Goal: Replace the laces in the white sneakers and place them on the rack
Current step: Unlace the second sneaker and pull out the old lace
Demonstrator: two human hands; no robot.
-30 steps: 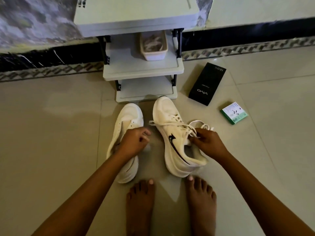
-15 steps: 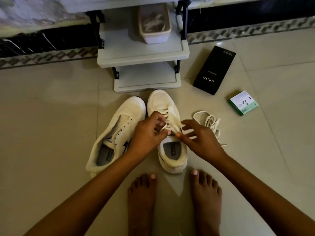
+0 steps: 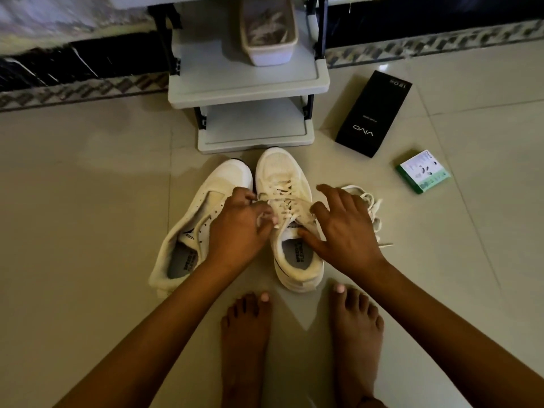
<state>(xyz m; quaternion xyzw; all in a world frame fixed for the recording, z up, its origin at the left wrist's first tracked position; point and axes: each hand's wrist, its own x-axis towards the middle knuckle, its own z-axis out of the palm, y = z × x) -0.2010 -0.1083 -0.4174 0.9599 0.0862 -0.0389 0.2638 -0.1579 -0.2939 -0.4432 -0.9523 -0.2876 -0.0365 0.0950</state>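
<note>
Since the two sneakers lie side by side on the floor with toes toward twelve o'clock and heels toward six, the coming move seems to turn on where the lace ends sit against each grip. The unlaced sneaker (image 3: 203,228) lies leftmost, toe canted toward one o'clock, eyelets bare. Next, the left hand (image 3: 238,228) has its fingers curled in a narrow grip, pinching a lace (image 3: 282,201) at the laced sneaker's nine o'clock side. That laced sneaker (image 3: 287,178) runs its long axis straight from six to twelve, just short of the rack (image 3: 247,83). The right hand (image 3: 344,228) is spread wide over its three o'clock edge, holding nothing. At three o'clock of that hand a loose lace (image 3: 372,203) lies bundled on the floor, nearer the right hand than the left.
</note>
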